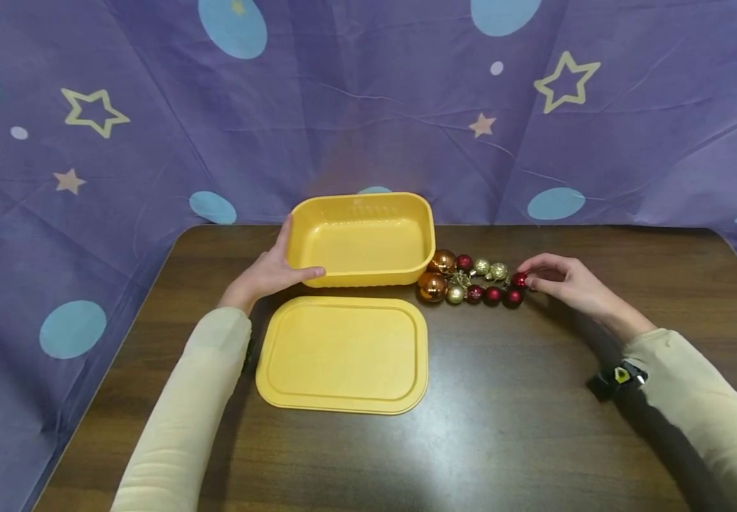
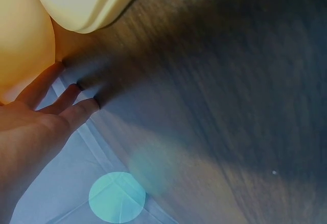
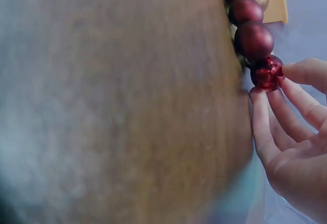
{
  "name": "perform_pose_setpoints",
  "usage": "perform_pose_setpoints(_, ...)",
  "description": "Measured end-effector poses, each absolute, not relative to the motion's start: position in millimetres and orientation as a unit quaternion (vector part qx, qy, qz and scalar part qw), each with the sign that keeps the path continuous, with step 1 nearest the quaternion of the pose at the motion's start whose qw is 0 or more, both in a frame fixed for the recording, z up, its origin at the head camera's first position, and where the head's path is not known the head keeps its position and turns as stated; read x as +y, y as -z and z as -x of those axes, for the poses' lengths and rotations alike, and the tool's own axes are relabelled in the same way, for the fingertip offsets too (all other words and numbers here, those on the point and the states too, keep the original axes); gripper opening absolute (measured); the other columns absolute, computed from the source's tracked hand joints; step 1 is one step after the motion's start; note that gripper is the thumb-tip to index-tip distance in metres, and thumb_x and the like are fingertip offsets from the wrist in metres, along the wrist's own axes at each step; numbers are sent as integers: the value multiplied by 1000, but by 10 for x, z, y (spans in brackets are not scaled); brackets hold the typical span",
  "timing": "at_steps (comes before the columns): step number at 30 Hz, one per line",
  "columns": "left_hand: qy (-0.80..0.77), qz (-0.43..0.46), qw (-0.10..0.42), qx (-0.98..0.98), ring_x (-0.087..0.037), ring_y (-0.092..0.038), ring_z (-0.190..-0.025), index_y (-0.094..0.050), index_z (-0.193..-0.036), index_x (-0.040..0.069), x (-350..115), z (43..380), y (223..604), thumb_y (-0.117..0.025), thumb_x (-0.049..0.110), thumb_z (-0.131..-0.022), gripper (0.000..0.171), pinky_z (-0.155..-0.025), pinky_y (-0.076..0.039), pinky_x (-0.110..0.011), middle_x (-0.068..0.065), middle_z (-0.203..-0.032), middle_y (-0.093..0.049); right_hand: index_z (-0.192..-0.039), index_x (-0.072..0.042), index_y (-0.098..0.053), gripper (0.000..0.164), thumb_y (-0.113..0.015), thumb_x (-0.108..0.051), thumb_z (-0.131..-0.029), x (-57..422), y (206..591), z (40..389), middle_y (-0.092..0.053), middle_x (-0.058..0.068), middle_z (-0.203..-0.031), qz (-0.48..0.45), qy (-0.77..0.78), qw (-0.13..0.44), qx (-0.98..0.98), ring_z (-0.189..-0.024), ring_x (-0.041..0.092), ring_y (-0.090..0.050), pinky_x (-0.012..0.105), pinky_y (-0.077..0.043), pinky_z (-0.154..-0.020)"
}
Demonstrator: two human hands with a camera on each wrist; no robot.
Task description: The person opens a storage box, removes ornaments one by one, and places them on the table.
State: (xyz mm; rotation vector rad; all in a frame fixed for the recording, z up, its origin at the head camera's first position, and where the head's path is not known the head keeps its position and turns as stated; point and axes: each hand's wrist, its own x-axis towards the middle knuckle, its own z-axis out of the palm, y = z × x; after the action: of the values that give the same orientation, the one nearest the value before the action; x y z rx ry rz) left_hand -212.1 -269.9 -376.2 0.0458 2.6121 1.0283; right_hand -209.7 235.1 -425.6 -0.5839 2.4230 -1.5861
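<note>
My left hand (image 1: 272,267) holds the front left corner of a yellow plastic box (image 1: 362,245), its thumb along the front rim and fingers on the left side. The box is open-topped with nothing in it. In the left wrist view, three fingers (image 2: 76,113) are spread beside the box wall. On the right, my right hand (image 1: 567,284) pinches a shiny red bauble (image 3: 267,73) between thumb and fingertips. That bauble sits at the right end of a cluster of small Christmas baubles, with matte red baubles (image 3: 254,40), gold baubles (image 1: 455,294) and larger copper baubles (image 1: 432,287).
A yellow lid (image 1: 343,355) lies flat on the wooden table (image 1: 503,427), in front of the box. The copper baubles are right at the box's right side. Behind the table hangs a purple cloth (image 1: 368,107) with stars and blue spots.
</note>
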Motion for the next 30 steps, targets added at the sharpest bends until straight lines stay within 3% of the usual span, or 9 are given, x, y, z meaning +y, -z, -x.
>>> perform_pose_setpoints(8,-365,-20,169,916,-43,-34,-132,24,-149,32,-2695,2118,3755,-73,53,-81,121,-109,-23,-56,-24,-156,-14,-117,9,-60,25,-58,1,-94,2319,4216,2169,-66,14,-94,201,513,109,828,-69,12,-60,26,-49,-55)
perform_pose_setpoints(17,-355,-32,172,918,-44,-40,-128,24,-150,30,-2712,2144,3740,-73,54,-80,122,-106,-28,-55,-30,-151,-25,-119,13,-56,27,-55,-3,-97,2350,4156,2181,-65,20,-100,171,510,99,837,-82,7,-63,23,-53,-65)
perform_pose_setpoints(26,-361,-44,170,916,-43,-37,-131,24,-150,25,-2714,2157,3723,-73,49,-82,122,-108,-26,-55,-27,-155,-16,-112,6,-62,19,-59,0,-94,2562,4123,2022,-66,18,-93,200,421,63,882,-68,10,-59,21,-47,-58)
perform_pose_setpoints(30,-366,-50,163,915,-43,-35,-132,24,-151,21,-2702,2152,3742,-73,46,-83,121,-109,-25,-53,-24,-157,-10,-110,1,-65,18,-61,-1,-92,2654,4114,1927,-67,16,-99,217,385,37,896,-76,3,-58,15,-44,-64)
